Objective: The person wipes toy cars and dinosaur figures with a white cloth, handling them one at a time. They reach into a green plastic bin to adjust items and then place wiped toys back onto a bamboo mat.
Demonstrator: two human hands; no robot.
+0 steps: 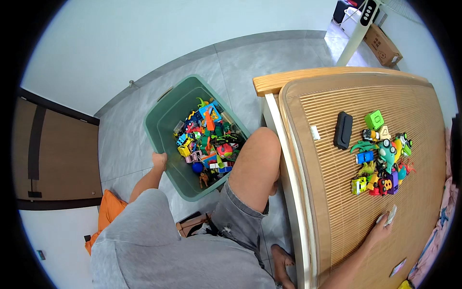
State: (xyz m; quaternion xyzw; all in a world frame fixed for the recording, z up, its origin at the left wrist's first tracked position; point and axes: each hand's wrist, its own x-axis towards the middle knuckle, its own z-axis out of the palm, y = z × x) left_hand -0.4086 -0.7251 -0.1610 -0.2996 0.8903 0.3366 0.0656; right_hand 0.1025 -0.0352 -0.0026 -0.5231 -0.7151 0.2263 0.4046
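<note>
My left hand [160,161] grips the near left rim of a green plastic tub [158,133] that stands on the floor, with a jumble of toys inside, among them a blue ball [197,167] and an orange toy piece [209,121]. Over the bamboo-slat mat [346,224] on the bed, my right hand [385,221] holds a white tissue or cloth [391,215]. Beyond that hand lies a pile of toys, with a green box-shaped toy [374,120], a blue toy car [364,157] and a yellow-green toy vehicle [358,185]. A black case [343,130] lies beside the pile.
A small white piece [315,132] lies near the mat's edge. The wooden bed end [288,77] rises between tub and mat. A pale upright stand [353,45] and a cardboard box [382,45] are behind the bed. Orange cloth [108,213] hangs at left.
</note>
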